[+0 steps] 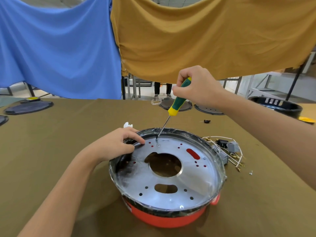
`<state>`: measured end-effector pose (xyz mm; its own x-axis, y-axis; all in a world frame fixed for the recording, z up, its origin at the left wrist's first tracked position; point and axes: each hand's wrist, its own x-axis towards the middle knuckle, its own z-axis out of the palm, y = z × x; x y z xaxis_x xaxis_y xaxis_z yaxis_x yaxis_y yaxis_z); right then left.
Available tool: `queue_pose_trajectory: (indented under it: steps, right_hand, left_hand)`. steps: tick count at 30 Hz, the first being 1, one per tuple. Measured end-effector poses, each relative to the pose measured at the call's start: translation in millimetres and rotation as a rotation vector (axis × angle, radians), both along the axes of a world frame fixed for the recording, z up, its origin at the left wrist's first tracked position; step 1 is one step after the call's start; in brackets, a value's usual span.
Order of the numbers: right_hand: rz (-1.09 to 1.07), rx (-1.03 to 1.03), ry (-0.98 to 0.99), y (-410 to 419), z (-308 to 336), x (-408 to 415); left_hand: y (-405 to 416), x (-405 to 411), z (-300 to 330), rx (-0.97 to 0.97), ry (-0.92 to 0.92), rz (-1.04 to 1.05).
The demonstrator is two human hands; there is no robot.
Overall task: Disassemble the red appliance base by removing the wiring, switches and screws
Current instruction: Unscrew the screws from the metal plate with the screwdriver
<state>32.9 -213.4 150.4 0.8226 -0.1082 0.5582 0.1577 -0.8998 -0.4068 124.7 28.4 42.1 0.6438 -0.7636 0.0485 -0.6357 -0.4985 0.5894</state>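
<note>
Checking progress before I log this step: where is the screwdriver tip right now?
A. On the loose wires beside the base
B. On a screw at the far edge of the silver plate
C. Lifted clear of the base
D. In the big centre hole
B: the screwdriver, gripped by the right hand, has its tip on a screw at the far edge of the silver plate.

Right hand (196, 86) raised, fingers curled in grip; left hand (116, 144) low, fingers resting flat.

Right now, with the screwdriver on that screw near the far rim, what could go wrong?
1. The screwdriver leans; its tip could slip off the screw toward the left hand on the rim close by.
2. A freed screw could drop through the plate's center hole.
3. The wires beside the base could snag the right hand.
</note>
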Motion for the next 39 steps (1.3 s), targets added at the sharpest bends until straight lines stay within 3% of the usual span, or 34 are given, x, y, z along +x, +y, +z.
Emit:
queue_pose_trajectory:
  steps: [26,32,36,39]
  right_hand:
    - [0.136,-0.169,0.37,14,43,42]
    - [-0.157,-0.59,0.435,37,58,46]
    - [-0.081,-0.654,0.405,59,59,55]
    - [-0.036,-0.717,0.49,68,65,57]
  left_hand:
    - [-2,-3,-1,0.033,-0.032,0.001]
    - [-2,-2,-2,0.021,-0.03,0.0]
    - [-2,-3,-3,0.008,-0.042,-0.012]
    - [-1,-4,-2,0.001,-0.04,0.002]
